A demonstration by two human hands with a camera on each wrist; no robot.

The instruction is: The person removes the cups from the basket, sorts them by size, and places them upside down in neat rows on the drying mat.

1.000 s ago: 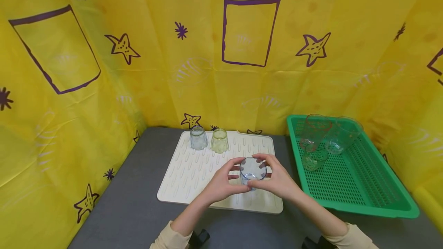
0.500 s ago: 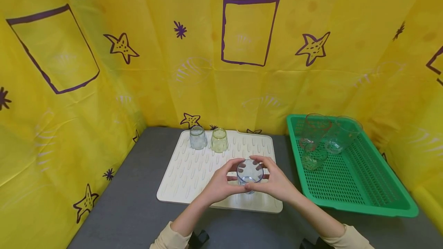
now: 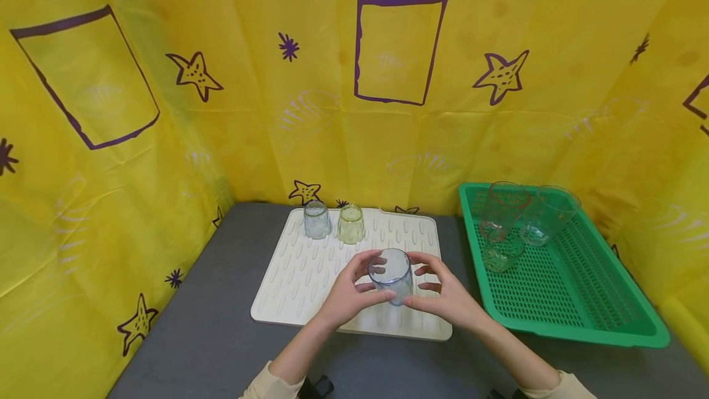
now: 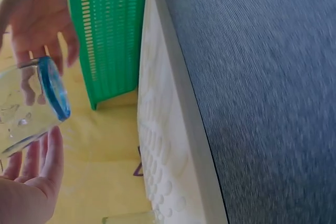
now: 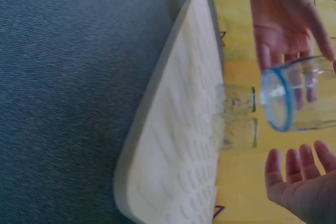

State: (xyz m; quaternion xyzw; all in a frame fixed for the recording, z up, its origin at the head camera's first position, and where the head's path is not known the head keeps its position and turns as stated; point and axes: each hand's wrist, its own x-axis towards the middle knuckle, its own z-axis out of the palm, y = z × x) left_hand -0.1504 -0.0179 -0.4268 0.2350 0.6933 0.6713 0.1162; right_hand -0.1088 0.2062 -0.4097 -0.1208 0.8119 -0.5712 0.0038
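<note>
A bluish clear drinking glass is held up over the near part of a white ribbed drying mat. My left hand grips it from the left, thumb across the near side and fingers behind. To the right, my right hand has its fingers spread around the glass; the right wrist view shows a gap between its fingertips and the glass. In that view the glass's blue edge faces the mat side. A bluish glass and a yellow-green glass stand at the mat's back left.
A green perforated basket stands right of the mat. In its back left are a red-tinted glass, a clear glass and a small greenish glass. A yellow patterned curtain hangs behind the dark grey table.
The glass has shifted slightly left and tilted between the hands. My right hand's fingers, close around the glass before, have loosened and drawn away to the right; the left hand keeps its grip.
</note>
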